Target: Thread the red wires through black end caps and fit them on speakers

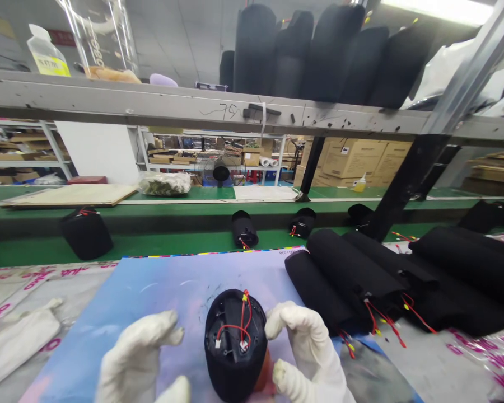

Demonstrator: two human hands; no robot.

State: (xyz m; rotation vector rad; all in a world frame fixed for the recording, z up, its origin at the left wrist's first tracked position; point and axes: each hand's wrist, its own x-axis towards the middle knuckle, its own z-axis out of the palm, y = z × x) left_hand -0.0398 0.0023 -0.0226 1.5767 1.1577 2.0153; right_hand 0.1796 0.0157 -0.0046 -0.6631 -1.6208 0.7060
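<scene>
A black fabric-covered cylinder [233,366] stands upright on the blue-and-lilac printed sheet, between my two hands. Its top end shows a dark recessed face with red wires [235,327], a white plug and a yellow-marked connector. My left hand [140,355], in a white glove, is left of the cylinder and apart from it, with fingers curved and spread and nothing in them. On the other side my right hand [313,352], also white-gloved, has thumb and fingers apart; its fingertip is at the cylinder's right edge, and whether it touches I cannot tell.
Several black cylinders [348,274] with red leads lie to the right. Others stand on the green conveyor [185,238] and on the overhead shelf [151,98]. A loose white glove [21,338] lies at left. A slanted metal post [462,73] rises at right.
</scene>
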